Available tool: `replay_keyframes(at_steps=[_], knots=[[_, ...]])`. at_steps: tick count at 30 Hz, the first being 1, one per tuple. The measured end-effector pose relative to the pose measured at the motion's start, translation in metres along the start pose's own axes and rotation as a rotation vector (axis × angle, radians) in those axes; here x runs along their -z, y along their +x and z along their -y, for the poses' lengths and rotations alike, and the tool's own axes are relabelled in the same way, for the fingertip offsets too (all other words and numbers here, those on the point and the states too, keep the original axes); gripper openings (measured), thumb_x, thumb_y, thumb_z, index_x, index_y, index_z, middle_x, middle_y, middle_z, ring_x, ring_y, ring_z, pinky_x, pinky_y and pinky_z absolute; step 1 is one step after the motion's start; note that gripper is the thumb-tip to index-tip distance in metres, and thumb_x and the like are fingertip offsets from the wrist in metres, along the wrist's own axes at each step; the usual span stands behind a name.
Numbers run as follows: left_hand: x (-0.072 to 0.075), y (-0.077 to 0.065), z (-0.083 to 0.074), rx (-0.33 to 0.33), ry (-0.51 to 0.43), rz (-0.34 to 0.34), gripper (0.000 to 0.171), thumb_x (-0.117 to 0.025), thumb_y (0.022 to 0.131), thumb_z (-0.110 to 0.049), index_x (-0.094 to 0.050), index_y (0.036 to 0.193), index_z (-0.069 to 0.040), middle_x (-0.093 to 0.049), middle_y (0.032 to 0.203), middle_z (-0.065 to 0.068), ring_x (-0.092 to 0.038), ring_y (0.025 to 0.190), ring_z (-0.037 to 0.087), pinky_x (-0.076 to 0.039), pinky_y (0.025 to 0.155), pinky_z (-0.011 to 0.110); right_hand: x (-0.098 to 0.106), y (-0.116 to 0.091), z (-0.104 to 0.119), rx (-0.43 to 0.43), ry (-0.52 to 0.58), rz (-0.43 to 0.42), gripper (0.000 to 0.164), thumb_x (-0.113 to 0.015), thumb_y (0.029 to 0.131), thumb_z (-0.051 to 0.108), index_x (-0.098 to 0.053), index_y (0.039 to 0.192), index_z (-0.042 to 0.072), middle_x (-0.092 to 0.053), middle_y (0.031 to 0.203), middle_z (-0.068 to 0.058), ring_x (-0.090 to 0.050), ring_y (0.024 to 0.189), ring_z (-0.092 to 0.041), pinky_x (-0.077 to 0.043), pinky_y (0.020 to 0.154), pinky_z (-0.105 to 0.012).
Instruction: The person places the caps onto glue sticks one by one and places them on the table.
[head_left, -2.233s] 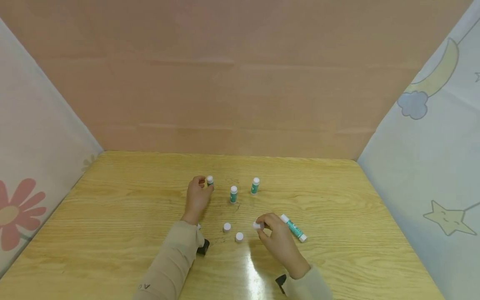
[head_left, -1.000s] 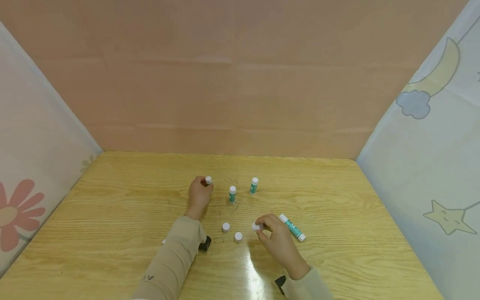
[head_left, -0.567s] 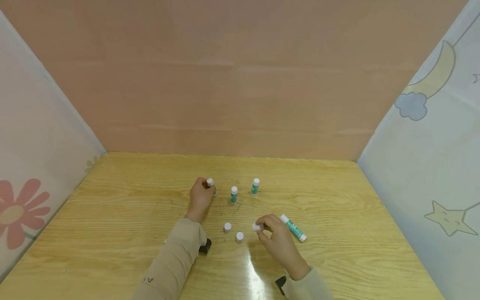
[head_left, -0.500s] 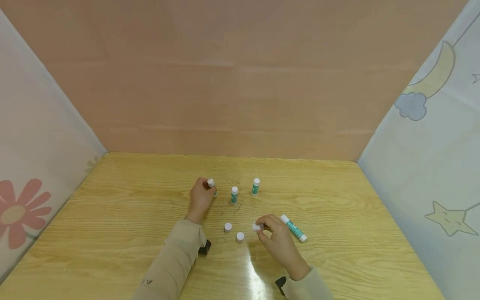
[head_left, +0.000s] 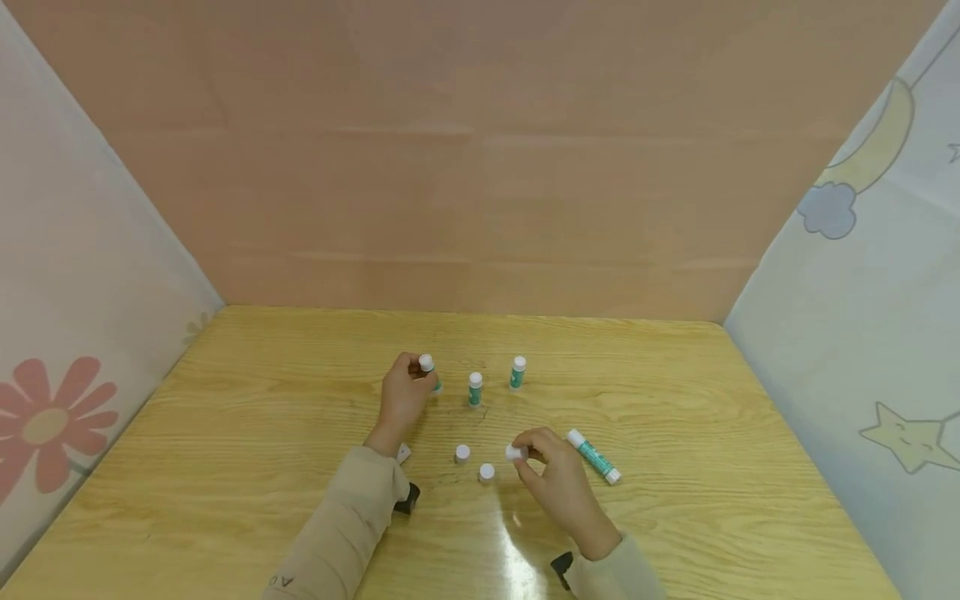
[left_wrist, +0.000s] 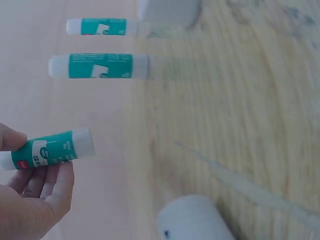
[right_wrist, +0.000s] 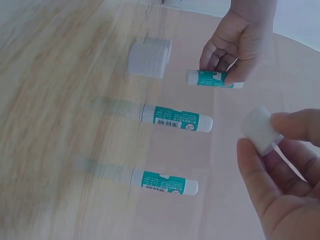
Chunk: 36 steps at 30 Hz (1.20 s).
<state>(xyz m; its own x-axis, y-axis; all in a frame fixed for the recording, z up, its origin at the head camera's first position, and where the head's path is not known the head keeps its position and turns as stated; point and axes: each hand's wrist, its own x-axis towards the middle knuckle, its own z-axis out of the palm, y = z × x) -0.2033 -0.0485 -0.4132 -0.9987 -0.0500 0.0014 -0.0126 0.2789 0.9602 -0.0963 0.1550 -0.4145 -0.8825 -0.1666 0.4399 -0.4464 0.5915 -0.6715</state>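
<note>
My left hand (head_left: 405, 392) grips a green and white glue stick (left_wrist: 50, 150) between thumb and fingers. The stick tilts slightly, and in the wrist views its base appears off the tabletop. To its right, two more glue sticks (head_left: 476, 392) (head_left: 517, 373) stand upright. My right hand (head_left: 558, 475) pinches a small white cap (right_wrist: 261, 130) with thumb and forefinger, nearer the front. Two similar white caps (head_left: 462, 453) (head_left: 487, 473) sit on the table left of that hand. Another glue stick (head_left: 594, 457) lies on its side just right of it.
A white object (head_left: 403, 452) shows partly from behind my left wrist; its kind is hidden. The wooden table (head_left: 675, 500) ends at a brown back panel (head_left: 480, 167). Pale patterned panels stand at left (head_left: 97, 250) and right (head_left: 885, 317).
My left fingers have closed round the left glue stick, which now leans and appears lifted. The right hand keeps holding the cap in the same place. The head view has shifted slightly.
</note>
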Motion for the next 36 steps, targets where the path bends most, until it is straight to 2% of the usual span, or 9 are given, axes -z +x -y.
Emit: replay_keyframes(at_steps=[6, 9, 14, 20, 30, 36], knots=[[0.001, -0.006, -0.005, -0.011, -0.027, 0.014, 0.019, -0.056, 0.081, -0.007, -0.046, 0.097, -0.003, -0.051, 0.097, 0.01, -0.049, 0.094, 0.024, -0.044, 0.078, 0.035, -0.001, 0.001, -0.001, 0.026, 0.022, -0.014, 0.026, -0.068, 0.063, -0.013, -0.058, 0.08, 0.004, -0.056, 0.083, 0.0, -0.056, 0.077, -0.015, -0.048, 0.069, -0.021], [0.001, -0.011, -0.006, -0.038, -0.024, 0.024, 0.018, -0.056, 0.081, -0.005, -0.045, 0.095, -0.002, -0.051, 0.095, 0.01, -0.049, 0.092, 0.023, -0.044, 0.08, 0.036, 0.0, 0.002, -0.001, 0.05, 0.037, -0.032, 0.027, -0.068, 0.062, -0.015, -0.058, 0.08, 0.003, -0.056, 0.083, -0.001, -0.057, 0.077, -0.016, -0.048, 0.068, -0.021], [0.003, -0.018, -0.007, -0.091, -0.004, 0.053, 0.017, -0.056, 0.081, -0.003, -0.043, 0.092, -0.001, -0.05, 0.092, 0.01, -0.048, 0.089, 0.023, -0.043, 0.081, 0.035, 0.001, 0.002, 0.001, 0.033, 0.092, -0.047, 0.029, -0.067, 0.062, -0.017, -0.058, 0.081, 0.004, -0.056, 0.084, 0.001, -0.057, 0.077, -0.017, -0.048, 0.069, -0.021], [0.005, -0.026, -0.008, -0.147, 0.034, 0.131, 0.016, -0.058, 0.08, -0.004, -0.045, 0.089, -0.002, -0.05, 0.09, 0.006, -0.048, 0.087, 0.021, -0.044, 0.079, 0.033, 0.006, 0.007, 0.005, 0.044, 0.145, -0.06, 0.025, -0.064, 0.066, -0.015, -0.058, 0.085, 0.001, -0.057, 0.087, -0.004, -0.057, 0.079, -0.022, -0.048, 0.07, -0.024], [0.004, -0.045, -0.012, -0.266, -0.034, 0.25, 0.016, -0.058, 0.08, 0.0, -0.046, 0.091, 0.0, -0.048, 0.092, 0.007, -0.047, 0.087, 0.022, -0.046, 0.074, 0.028, 0.011, 0.014, 0.011, -0.026, 0.24, -0.047, 0.02, -0.061, 0.07, -0.014, -0.058, 0.087, -0.002, -0.056, 0.089, -0.007, -0.056, 0.083, -0.024, -0.048, 0.071, -0.024], [0.006, -0.053, -0.011, -0.258, -0.062, 0.275, 0.02, -0.058, 0.08, 0.0, -0.046, 0.096, 0.001, -0.048, 0.098, 0.01, -0.051, 0.09, 0.023, -0.046, 0.075, 0.027, 0.013, 0.019, 0.015, -0.061, 0.282, -0.03, 0.018, -0.06, 0.072, -0.013, -0.057, 0.088, -0.004, -0.055, 0.092, -0.01, -0.055, 0.087, -0.026, -0.047, 0.073, -0.024]])
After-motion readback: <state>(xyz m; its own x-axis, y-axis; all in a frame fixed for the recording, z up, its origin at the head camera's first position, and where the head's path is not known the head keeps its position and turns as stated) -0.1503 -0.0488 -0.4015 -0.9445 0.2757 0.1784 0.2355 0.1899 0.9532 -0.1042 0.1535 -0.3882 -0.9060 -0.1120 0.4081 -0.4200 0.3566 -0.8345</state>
